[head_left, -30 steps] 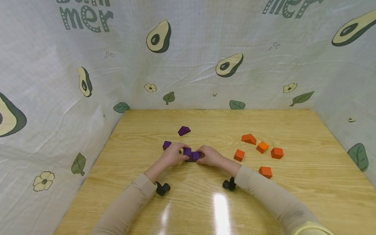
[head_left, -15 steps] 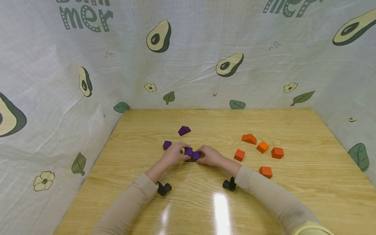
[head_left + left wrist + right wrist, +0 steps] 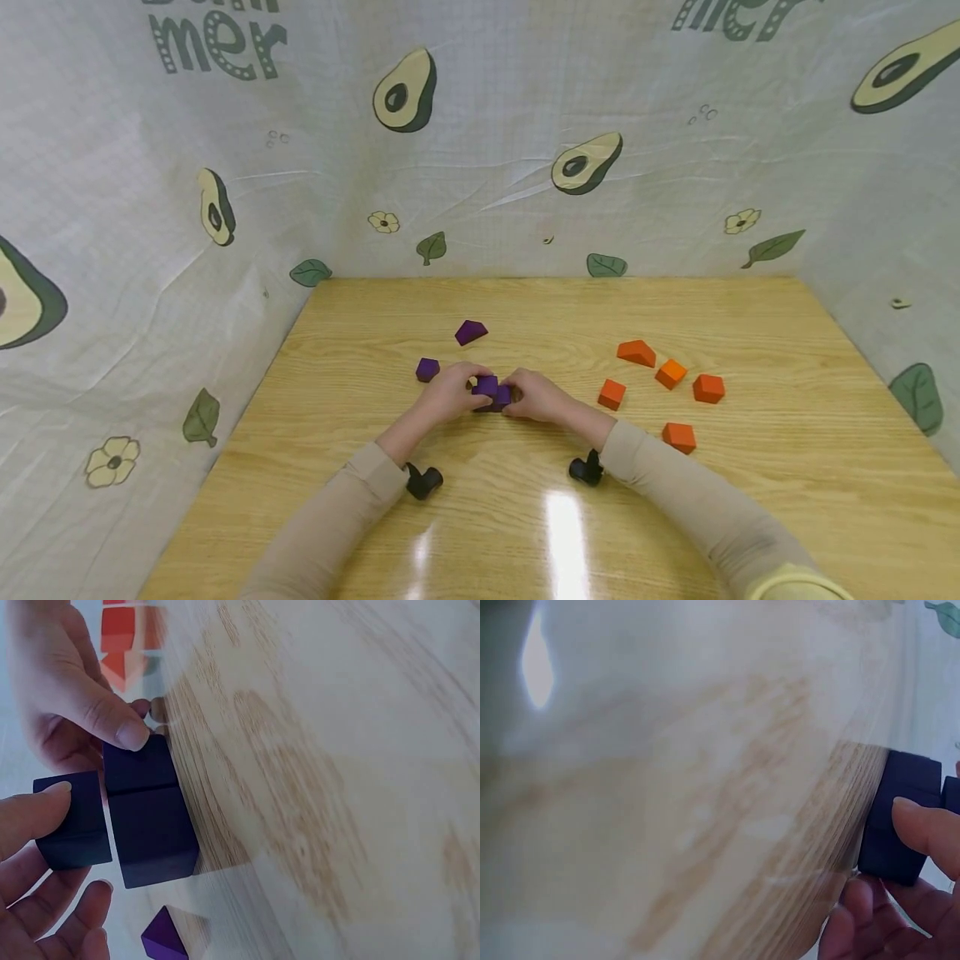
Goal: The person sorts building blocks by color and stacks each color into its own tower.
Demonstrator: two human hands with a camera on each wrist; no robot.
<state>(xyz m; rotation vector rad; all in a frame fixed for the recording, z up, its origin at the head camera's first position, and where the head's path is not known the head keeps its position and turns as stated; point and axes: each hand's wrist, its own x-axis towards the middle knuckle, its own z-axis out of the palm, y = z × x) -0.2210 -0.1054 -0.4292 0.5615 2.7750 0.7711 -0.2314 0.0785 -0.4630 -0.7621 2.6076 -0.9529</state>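
Note:
My left hand (image 3: 448, 393) pinches a dark purple cube (image 3: 487, 383) between thumb and fingers. In the left wrist view that held cube (image 3: 75, 836) is a narrow gap away from two purple blocks set side by side, a left block (image 3: 154, 836) and a right block (image 3: 140, 761). Gripping the right block is my right hand (image 3: 538, 398), its thumb pressed on the side, as the right wrist view also shows. From the head view, the held cube sits above the pair, overlapping the join between them and partly hiding the left block.
Behind the hands lie a purple wedge-like piece (image 3: 471, 333) and another purple cube (image 3: 427, 370). Several orange blocks (image 3: 612, 394) and an orange wedge (image 3: 637, 353) are spread on the right of the wooden table (image 3: 360, 317). A patterned cloth (image 3: 495, 167) rises behind the table.
My left hand has shifted slightly right with the held purple cube, from over the left block to over the join of the pair. The right hand stays on its block.

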